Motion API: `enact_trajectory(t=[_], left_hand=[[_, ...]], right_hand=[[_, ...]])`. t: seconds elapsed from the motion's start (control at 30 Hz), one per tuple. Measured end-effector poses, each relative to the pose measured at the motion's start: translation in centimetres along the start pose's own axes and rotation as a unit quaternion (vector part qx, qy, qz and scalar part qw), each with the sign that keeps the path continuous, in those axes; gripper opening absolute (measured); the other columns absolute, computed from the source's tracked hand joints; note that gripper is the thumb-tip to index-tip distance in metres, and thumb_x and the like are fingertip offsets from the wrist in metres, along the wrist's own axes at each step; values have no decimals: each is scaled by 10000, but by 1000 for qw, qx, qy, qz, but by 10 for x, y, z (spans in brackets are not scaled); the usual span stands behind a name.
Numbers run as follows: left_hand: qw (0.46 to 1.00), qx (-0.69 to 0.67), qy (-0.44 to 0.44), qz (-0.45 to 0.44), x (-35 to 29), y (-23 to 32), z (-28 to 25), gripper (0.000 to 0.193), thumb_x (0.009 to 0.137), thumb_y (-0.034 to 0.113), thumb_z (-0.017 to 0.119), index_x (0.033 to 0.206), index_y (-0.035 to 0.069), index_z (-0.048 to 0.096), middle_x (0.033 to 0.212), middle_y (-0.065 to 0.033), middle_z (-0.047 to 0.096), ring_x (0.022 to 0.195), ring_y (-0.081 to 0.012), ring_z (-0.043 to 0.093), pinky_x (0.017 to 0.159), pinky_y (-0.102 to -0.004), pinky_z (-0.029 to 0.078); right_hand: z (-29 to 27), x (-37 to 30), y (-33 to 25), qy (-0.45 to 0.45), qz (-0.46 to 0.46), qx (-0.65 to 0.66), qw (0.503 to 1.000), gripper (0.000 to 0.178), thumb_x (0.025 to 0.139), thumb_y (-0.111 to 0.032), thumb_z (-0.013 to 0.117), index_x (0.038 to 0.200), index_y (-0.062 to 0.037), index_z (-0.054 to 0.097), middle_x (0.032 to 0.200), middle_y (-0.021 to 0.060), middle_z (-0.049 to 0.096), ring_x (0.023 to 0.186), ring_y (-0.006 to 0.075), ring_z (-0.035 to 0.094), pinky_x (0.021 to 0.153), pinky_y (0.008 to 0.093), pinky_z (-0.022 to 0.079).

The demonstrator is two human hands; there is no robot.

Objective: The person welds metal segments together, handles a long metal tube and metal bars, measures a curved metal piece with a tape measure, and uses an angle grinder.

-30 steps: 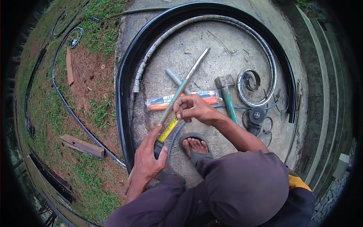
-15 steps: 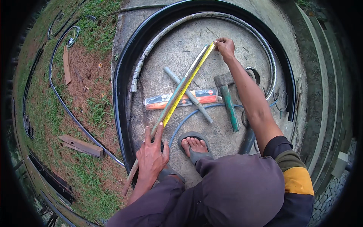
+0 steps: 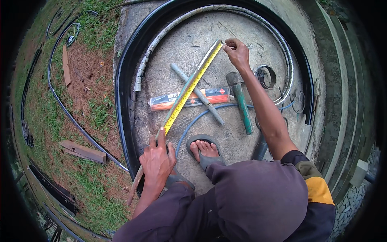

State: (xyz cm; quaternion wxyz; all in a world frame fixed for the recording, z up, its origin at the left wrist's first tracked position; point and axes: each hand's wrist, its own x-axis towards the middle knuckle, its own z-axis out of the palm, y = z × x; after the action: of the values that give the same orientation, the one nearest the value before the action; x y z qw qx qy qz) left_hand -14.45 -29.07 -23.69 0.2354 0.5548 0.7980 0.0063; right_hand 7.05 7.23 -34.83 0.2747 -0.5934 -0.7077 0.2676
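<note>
A yellow measuring tape [image 3: 189, 89] is stretched along a long, worn greenish bar [image 3: 168, 117] with a rusty near end. My left hand [image 3: 157, 163] is over the near part of both, its index and middle fingers on the tape; the tape's case is hidden under the palm. At the far end, my right hand [image 3: 238, 54] pinches the tape's tip beside the bar's tip. Beneath the bar, a grey pipe [image 3: 211, 109] lies crosswise, along with a long orange and black packet [image 3: 161, 102]. A hammer [image 3: 243, 109] with a green handle lies below my right forearm.
A black curved channel [image 3: 123, 105] and a ribbed metal hose [image 3: 146, 56] arc around the concrete. A blue hose [image 3: 195, 119] runs past my sandalled foot [image 3: 205, 150]. A metal ring [image 3: 266, 76] lies right of the hammer. Wood pieces [image 3: 84, 152] rest on grass at left.
The tape has shifted from the bar's right side to lie more on top of it. My right hand has drawn slightly left and nearer at the tip. The whole view has shifted a little.
</note>
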Motion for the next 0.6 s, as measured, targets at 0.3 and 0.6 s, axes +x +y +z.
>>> enact_trajectory(t=[0.3,0.6], left_hand=[[1000,3,-18,-6,9,13,3,513,901,280,622,1385,116,579,1112,-192,690,845,-391,716,712,-478,574],[1000,24,-14,-8,7,11,-3,490,909,270,612,1369,101,594,1084,-218,702,880,-403,708,748,-491,571]], right_hand=[[-58,-184,-16,-68,-49,-34,996,140,848,-61,679,979,-13,676,908,178,668,793,341,675,722,419,535],[-52,-254,-8,-59,-149,-147,976,156,828,-73,680,976,-43,641,897,126,596,854,325,627,739,448,507]])
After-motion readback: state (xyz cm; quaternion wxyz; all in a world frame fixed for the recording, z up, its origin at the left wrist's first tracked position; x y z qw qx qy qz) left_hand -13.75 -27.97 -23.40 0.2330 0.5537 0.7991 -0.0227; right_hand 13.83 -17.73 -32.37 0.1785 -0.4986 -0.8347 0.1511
